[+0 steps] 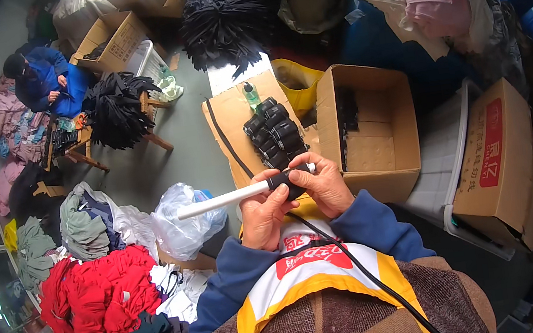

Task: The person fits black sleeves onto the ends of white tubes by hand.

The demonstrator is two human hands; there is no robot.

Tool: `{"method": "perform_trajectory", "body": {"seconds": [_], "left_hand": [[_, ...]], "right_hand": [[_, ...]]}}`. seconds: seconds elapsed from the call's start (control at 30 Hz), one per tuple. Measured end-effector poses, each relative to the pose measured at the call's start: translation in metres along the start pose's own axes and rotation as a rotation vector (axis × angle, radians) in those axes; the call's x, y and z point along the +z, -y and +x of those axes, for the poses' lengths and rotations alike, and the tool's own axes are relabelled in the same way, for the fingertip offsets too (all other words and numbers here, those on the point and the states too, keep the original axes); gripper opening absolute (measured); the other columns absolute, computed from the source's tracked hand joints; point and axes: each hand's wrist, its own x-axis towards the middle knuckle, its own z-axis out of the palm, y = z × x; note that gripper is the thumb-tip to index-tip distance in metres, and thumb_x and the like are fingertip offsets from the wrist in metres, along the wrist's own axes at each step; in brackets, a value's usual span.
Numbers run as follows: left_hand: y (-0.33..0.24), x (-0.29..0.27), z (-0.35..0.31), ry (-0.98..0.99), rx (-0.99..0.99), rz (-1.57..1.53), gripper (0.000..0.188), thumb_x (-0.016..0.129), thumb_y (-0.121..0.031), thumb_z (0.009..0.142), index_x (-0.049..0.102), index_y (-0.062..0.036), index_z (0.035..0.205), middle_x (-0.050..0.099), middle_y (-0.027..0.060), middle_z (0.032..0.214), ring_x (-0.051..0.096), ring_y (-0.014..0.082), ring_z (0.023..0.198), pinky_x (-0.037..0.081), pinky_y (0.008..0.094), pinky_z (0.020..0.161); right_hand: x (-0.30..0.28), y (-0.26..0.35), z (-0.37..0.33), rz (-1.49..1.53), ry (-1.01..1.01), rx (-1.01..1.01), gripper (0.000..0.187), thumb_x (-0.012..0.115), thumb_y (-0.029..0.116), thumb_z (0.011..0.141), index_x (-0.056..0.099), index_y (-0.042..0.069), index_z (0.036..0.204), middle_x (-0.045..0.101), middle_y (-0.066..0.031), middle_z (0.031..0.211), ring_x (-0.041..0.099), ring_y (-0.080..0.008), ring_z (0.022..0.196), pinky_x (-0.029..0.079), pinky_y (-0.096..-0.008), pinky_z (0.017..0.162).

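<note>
A white tube (217, 202) lies across in front of my chest, pointing left, with a black strip (279, 181) wound round it near its right end. My left hand (263, 219) is closed about the tube, thumb pressed by the winding. At the tube's right end, my right hand (325, 185) pinches the black strip, and a dark rounded part of it hangs between the hands. Just beyond the hands, several rolled black bundles (275, 131) are piled on a cardboard sheet (222, 115). A small green bottle (251, 95) with a black tip stands behind them.
To the right stand an open cardboard box (376, 124) and a grey bin (439, 156). Black strips (224, 26) hang in a bunch at the back. Red cloth (101, 295) and a plastic bag (185, 219) are at left; farther off sits a person in blue (39, 79). A black cable (362, 265) crosses my apron.
</note>
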Motion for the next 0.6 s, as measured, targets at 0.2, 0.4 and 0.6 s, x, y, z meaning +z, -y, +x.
{"method": "perform_trajectory", "body": {"seconds": [0.2, 0.4, 0.6], "left_hand": [[0.003, -0.008, 0.001, 0.049, -0.037, 0.033, 0.038, 0.061, 0.004, 0.078, 0.045, -0.0025, 0.112, 0.055, 0.0074, 0.097, 0.058, 0.0148, 0.081, 0.052, 0.0245, 0.062], [-0.001, -0.008, 0.000, 0.050, -0.115, -0.073, 0.039, 0.061, 0.003, 0.078, 0.045, -0.0030, 0.113, 0.055, 0.0086, 0.098, 0.058, 0.0154, 0.081, 0.050, 0.0231, 0.060], [-0.004, -0.001, -0.003, 0.005, -0.114, -0.135, 0.036, 0.061, 0.001, 0.080, 0.047, -0.0033, 0.112, 0.055, 0.0086, 0.098, 0.058, 0.0160, 0.080, 0.051, 0.0248, 0.059]], "right_hand": [[0.002, 0.002, -0.001, 0.045, 0.034, -0.023, 0.020, 0.069, 0.002, 0.076, 0.058, 0.003, 0.093, 0.063, -0.0069, 0.087, 0.061, -0.0109, 0.074, 0.050, -0.0230, 0.067], [0.004, 0.002, -0.002, 0.027, 0.037, -0.070, 0.021, 0.069, 0.001, 0.076, 0.058, 0.004, 0.093, 0.063, -0.0067, 0.087, 0.060, -0.0115, 0.077, 0.051, -0.0238, 0.070], [0.003, 0.005, -0.002, 0.028, 0.011, -0.118, 0.024, 0.069, 0.001, 0.075, 0.058, 0.005, 0.095, 0.062, -0.0059, 0.089, 0.059, -0.0115, 0.078, 0.051, -0.0243, 0.072]]}}
